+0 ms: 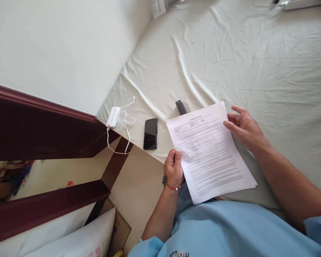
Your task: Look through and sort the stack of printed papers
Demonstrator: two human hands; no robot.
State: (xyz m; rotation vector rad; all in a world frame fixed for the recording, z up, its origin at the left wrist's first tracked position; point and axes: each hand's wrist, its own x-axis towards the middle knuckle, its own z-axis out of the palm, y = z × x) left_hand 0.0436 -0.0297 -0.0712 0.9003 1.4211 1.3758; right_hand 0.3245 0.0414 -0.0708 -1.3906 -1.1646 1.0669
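Observation:
A small stack of printed papers (208, 153) is held tilted above the cloth-covered surface, with dense text on the top sheet. My left hand (174, 167) is closed on the stack's left edge, thumb on top. At the upper right edge, my right hand (244, 126) has its fingers apart, and the thumb tip is at the paper's edge. Just beyond the top of the sheets lies a narrow black object (181, 107) that looks like a stapler, its near end hidden by the paper. A black smartphone (150, 134) lies face up to the left of the papers.
A pale wrinkled cloth (243, 64) covers the surface. At its left corner sits a white plug-like device (113, 117) with a white cable (128, 137) looping over the edge. Dark red wooden boards (42, 125) stand left, above a white sack (80, 235).

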